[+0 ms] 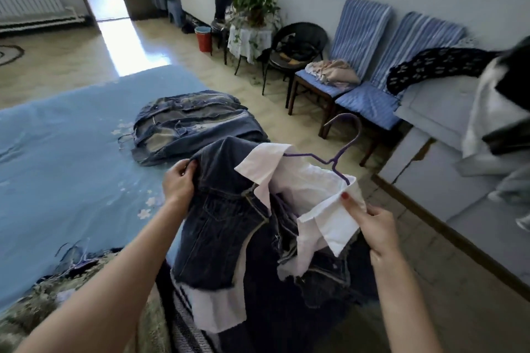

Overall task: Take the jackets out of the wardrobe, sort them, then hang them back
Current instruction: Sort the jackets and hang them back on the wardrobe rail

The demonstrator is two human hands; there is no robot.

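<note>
In front of me I hold up a dark denim jacket (226,209) with a white collar and white lining, still on a purple hanger (341,149). My left hand (179,180) grips the jacket's left shoulder. My right hand (372,223) pinches the white collar on the right side. A second, faded denim jacket (189,126) lies folded on the blue bedspread (57,146) beyond my hands. At the right edge, dark and white garments (499,123) hang blurred.
Two chairs with blue striped cushions (358,46) stand against the wall, one bearing a beige cloth pile (332,71). A black chair (295,46), a plant on a small table (255,8) and a red bin (203,39) stand farther back. A grey cabinet (447,157) is to my right.
</note>
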